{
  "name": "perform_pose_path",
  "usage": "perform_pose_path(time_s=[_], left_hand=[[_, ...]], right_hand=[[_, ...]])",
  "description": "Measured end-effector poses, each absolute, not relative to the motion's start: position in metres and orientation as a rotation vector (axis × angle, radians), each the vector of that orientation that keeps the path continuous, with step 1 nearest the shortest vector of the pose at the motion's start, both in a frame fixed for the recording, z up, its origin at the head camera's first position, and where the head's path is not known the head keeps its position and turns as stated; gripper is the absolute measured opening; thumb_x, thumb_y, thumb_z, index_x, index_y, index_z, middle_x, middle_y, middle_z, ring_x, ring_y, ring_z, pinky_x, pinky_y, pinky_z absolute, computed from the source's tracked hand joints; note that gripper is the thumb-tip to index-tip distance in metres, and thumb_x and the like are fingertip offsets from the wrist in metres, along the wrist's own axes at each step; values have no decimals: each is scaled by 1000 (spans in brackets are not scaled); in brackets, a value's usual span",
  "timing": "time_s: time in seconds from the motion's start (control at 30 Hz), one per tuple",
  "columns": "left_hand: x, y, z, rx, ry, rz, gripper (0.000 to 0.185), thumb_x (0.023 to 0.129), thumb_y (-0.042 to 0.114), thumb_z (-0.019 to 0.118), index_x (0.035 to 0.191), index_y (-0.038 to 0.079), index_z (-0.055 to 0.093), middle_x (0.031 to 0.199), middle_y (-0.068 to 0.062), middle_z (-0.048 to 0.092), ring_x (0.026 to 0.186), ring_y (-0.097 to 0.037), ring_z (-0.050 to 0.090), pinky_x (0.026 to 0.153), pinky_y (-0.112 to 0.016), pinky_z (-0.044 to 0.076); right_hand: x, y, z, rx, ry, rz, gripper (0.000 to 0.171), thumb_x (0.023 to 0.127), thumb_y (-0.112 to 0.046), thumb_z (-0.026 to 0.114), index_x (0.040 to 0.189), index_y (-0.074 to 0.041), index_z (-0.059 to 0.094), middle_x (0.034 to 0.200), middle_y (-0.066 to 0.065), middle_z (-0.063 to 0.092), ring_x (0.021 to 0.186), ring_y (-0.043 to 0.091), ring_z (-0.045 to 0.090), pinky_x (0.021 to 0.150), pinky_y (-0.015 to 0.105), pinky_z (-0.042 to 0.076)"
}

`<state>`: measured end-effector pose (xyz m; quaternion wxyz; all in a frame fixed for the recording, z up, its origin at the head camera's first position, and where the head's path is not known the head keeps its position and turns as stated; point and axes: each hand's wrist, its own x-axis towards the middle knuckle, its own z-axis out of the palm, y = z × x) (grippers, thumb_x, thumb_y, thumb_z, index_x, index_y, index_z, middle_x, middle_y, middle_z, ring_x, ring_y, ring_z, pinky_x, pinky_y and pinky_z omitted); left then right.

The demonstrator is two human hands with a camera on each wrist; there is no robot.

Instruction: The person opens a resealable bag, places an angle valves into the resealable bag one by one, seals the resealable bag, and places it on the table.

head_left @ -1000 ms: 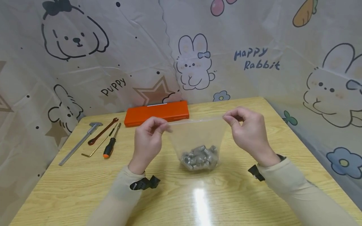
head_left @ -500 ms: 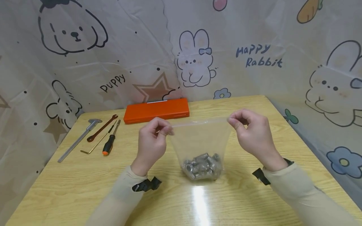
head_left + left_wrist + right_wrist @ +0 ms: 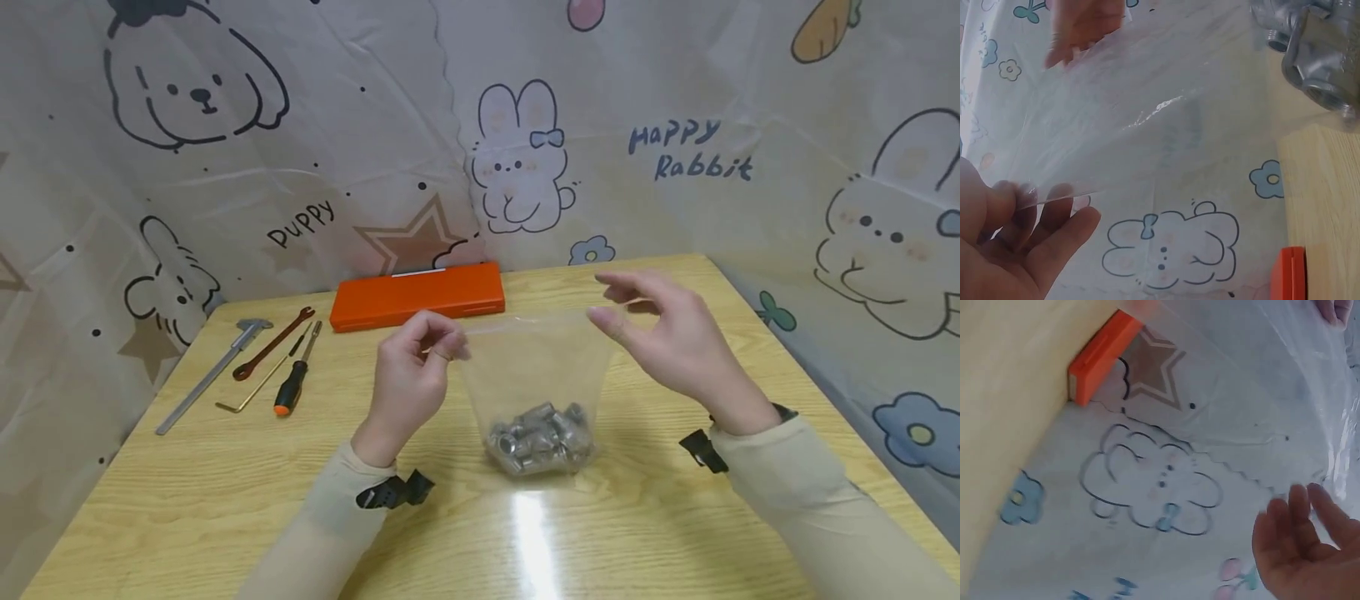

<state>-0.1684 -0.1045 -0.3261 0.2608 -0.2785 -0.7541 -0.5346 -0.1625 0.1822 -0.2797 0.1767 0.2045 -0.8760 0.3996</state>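
Two hands are working at one clear plastic bag (image 3: pixel 534 367), which is standing upright on the wooden surface (image 3: pixel 187 492) in front of the orange case (image 3: pixel 417 296). The left hand (image 3: pixel 408 379) is pinching the bag's upper left corner, with its fingers (image 3: pixel 1054 228) curled and pressed together on the film. The right hand (image 3: pixel 663 337) is hovering at the bag's upper right corner, its fingers (image 3: pixel 1300 506) spread and relaxed; the thumb tip is lying at the rim, and whether it is touching the film cannot be determined. A cluster of metal fittings (image 3: pixel 542 437) is lying at the bottom of the bag, where the bag is resting on the surface. The orange case is lying flat at the far edge of the surface, against the printed curtain (image 3: pixel 225 167). To the left of the orange case, four tools are lying side by side: a caliper (image 3: pixel 210 377) farthest out, then a wrench (image 3: pixel 272 344), a hex key (image 3: pixel 258 383), and a screwdriver (image 3: pixel 295 377) with a black and orange handle nearest the bag. These tools are lying well apart from both hands. Both forearms are wearing beige sleeves (image 3: pixel 817 500), each with a black strap at the wrist.
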Motion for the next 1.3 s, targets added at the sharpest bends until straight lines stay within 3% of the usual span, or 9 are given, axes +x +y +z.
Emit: perform_pose_path(time_s=[0.1, 0.2, 0.33, 0.5, 0.83, 1.3], left_hand=[[-168, -105, -326, -759, -2052, -1439, 5, 93, -1, 64, 92, 4, 63, 83, -5, 66, 73, -16, 65, 70, -29, 57], [-169, -106, -326, -764, -2052, -1433, 4, 93, -1, 64, 93, 4, 64, 83, -4, 66, 74, -16, 65, 68, -29, 57], [-171, -107, -328, -793, -2037, -1420, 6, 92, -3, 64, 93, 3, 65, 85, -5, 66, 75, -16, 65, 66, -30, 58], [-172, -109, -329, -842, -2029, -1391, 3, 93, 0, 65, 95, 2, 67, 87, -7, 67, 76, -15, 65, 65, -30, 58], [-172, -114, -326, -834, -2041, -1434, 9, 89, 4, 72, 99, 3, 73, 88, -4, 69, 76, -15, 66, 67, -30, 59], [-170, -110, -325, -879, -2016, -1298, 7, 89, 4, 70, 95, 0, 70, 87, -6, 67, 76, -14, 65, 68, -27, 58]], right_hand=[[-164, 163, -267, 763, -2385, 957, 45, 87, -27, 79, 126, -8, 67, 118, 7, 63, 112, 26, 56, 96, 47, 44], [-165, 134, -254, 978, -2329, 760, 40, 82, -25, 83, 115, -5, 72, 113, 9, 66, 108, 28, 57, 93, 46, 45], [-172, 103, -248, 1156, -2381, 590, 25, 83, -24, 82, 101, -8, 77, 97, 5, 70, 91, 23, 60, 83, 41, 46], [-181, 91, -247, 1180, -2507, 655, 6, 87, -16, 78, 86, -11, 78, 79, -4, 69, 69, 14, 58, 66, 31, 47], [-184, 89, -244, 1168, -2601, 726, 5, 88, -17, 77, 88, -12, 79, 79, -6, 70, 66, 12, 54, 61, 31, 46], [-181, 90, -246, 1146, -2604, 797, 4, 88, -13, 77, 87, -9, 78, 78, -5, 70, 66, 13, 55, 62, 31, 46]])
